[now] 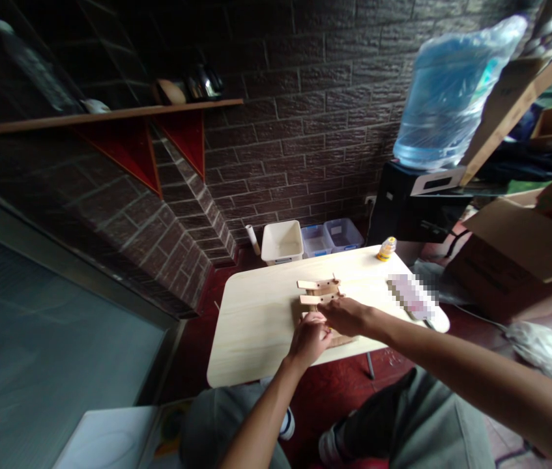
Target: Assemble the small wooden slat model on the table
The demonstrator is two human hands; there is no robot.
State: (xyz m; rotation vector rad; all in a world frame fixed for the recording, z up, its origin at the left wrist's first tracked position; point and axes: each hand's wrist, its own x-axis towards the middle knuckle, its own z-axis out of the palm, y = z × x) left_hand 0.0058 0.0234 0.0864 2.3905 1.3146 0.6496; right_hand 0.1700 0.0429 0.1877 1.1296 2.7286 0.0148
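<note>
A small wooden model (319, 291) made of flat pale pieces with pegs stands on a low light-wood table (256, 319). My left hand (309, 339) is curled at the model's near end, fingers closed on a wooden part. My right hand (345, 315) reaches across just above the left, fingers bent and pinched on the same model. What lies under both hands is hidden.
A small yellow glue bottle (386, 249) stands at the table's far right corner. A white bin (282, 241) and two clear boxes (329, 237) sit on the floor by the brick wall. A water dispenser (444, 98) and cardboard boxes (520, 251) stand to the right.
</note>
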